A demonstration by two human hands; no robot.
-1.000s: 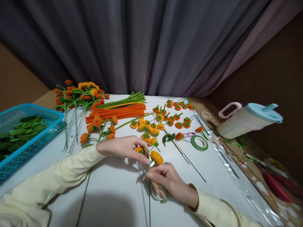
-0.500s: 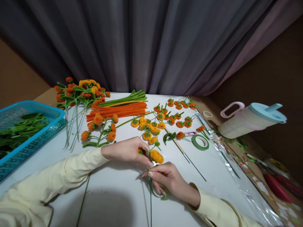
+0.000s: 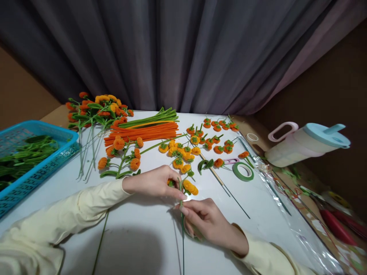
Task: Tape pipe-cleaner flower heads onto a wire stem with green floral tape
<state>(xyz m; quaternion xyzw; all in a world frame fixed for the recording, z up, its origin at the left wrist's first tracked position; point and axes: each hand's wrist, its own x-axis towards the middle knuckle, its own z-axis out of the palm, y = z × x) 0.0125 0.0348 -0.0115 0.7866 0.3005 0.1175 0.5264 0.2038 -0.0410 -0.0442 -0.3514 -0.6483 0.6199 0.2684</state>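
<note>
1. Nearest: dark green wire stem (image 3: 183,252), running from the fingers toward the wearer over the white surface (image 3: 149,214). A separate long green stem (image 3: 101,242) lies left of the fingers.
2. Right hand (image 3: 212,225): thumb and fingers pinching the stem. Something green partly shows beneath them; too hidden to name.
3. Left hand (image 3: 156,182): thumb and fingers grasping the same stem, just beyond the right fingertips.
4. Yellow-orange flower (image 3: 190,187) just right of the left fingertips; a second yellow bloom (image 3: 171,183) partly hidden behind the left fingers.
5. Right of the fingers, well apart: clear plastic sheet (image 3: 304,233) and red-handled tool (image 3: 336,225).
6. Far left of the fingers: blue openwork basket (image 3: 64,154) holding green leaves (image 3: 28,156).
7. Beyond the left fingers, to the left: orange flower spray (image 3: 135,164). Beyond the fingers, to the right: green tape roll (image 3: 235,172).
8. Straight beyond: yellow flower heads (image 3: 177,152); past them, orange chenille stems (image 3: 143,132), then green chenille stems (image 3: 160,116).
9. Far right of the fingers: blue-lidded tumbler (image 3: 292,149). Farthest, behind everything: grey curtain (image 3: 172,57).
</note>
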